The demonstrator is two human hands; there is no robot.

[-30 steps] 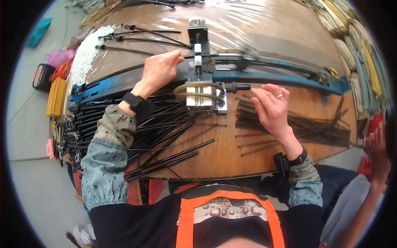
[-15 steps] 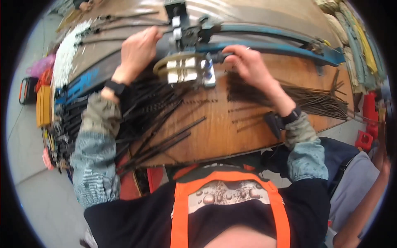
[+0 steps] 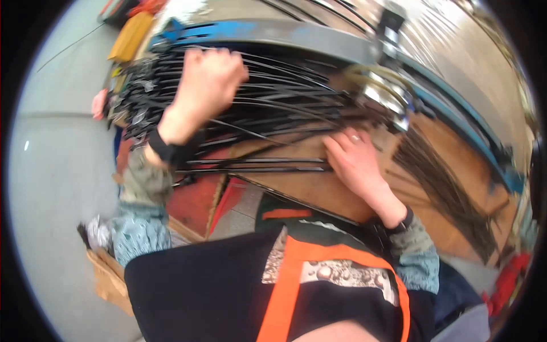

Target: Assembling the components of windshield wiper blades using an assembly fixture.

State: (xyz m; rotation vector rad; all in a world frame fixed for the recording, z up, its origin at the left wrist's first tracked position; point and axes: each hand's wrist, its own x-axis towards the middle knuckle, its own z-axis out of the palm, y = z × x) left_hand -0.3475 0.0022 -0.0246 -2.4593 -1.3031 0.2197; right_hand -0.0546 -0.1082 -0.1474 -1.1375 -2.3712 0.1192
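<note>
My left hand (image 3: 211,82) is raised over a thick bundle of long black cables (image 3: 268,108). Its fingers are curled into a fist, blurred by motion, and whatever they may hold is hidden. Lower and to the right, my right hand (image 3: 354,162) is over the wooden tabletop, by the right ends of two black rods (image 3: 268,164). Its fingers point toward the bundle, their tips smeared, so their grip cannot be made out. Just beyond that hand is a metal clamping fixture (image 3: 387,94) with shiny blocks and a yellowish hose loop.
A long blue and grey metal rail (image 3: 273,37) crosses the far side of the wooden table (image 3: 290,185). Dark thin strands (image 3: 450,194) are bunched at the right. A yellow bin (image 3: 131,37) is beyond the left edge, and a cardboard box (image 3: 108,279) is on the floor.
My view has turned toward the left. My right hand has left the fixture's right side and come nearer, left of it. My left hand has moved from the rail to above the black cables.
</note>
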